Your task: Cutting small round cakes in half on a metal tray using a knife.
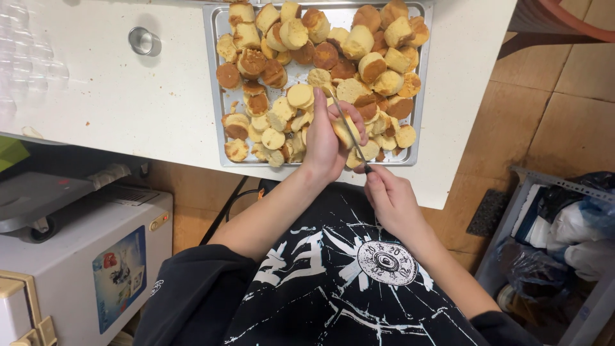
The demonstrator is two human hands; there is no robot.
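Observation:
A metal baking tray (215, 77) lies on the white counter, filled with several small round sponge cakes (359, 41), some whole and some sliced. Over the tray's near edge my left hand (325, 142) is shut on one small cake (344, 131). My right hand (391, 200) sits just below the counter edge and grips the dark handle of a thin knife (349, 131). The blade runs up across the held cake.
A short metal ring cutter (144, 41) stands on the white counter (128, 102) left of the tray. Below left is a white appliance (83, 269). At right, a metal rack with bagged items (564, 230) stands on the tiled floor.

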